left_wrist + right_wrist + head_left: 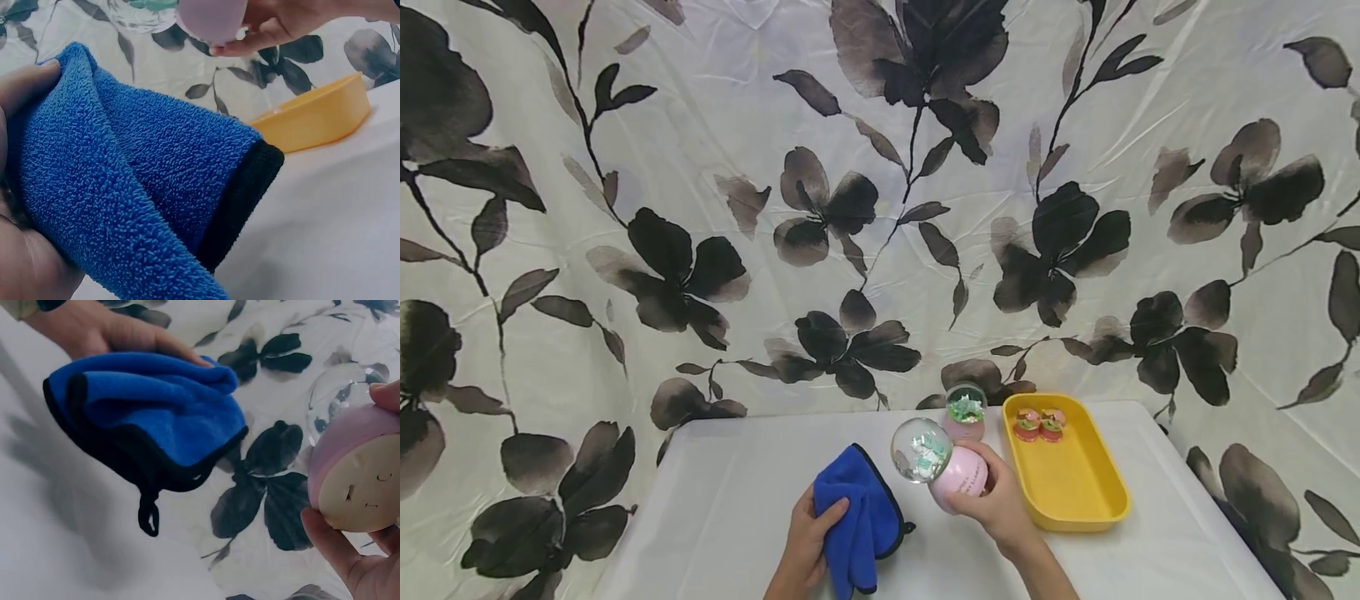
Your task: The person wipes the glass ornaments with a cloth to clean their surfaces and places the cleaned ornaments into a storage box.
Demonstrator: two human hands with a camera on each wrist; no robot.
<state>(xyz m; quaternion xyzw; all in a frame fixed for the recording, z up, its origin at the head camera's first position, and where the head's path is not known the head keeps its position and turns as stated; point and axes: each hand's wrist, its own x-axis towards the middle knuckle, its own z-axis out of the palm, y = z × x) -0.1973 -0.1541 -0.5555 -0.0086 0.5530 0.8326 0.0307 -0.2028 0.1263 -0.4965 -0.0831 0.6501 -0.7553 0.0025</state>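
In my left hand (808,533) I grip a folded blue cloth (857,508) with black edging, the thumb pressed on its front. A small black loop (149,515) hangs from the cloth's edge. My right hand (996,504) holds a snow globe (958,477) by its pink base, tilted so that the clear dome points up and left. The right wrist view shows the cream underside (362,487) of that base. The globe is a little to the right of the cloth, apart from it. Behind it, a second snow globe (964,410) with a pink base stands upright on the table.
A yellow tray (1075,521) lies at the right of the white table (722,500). Several small red and pink items (1040,423) sit in its far left corner. A floral curtain (820,208) hangs along the table's back edge.
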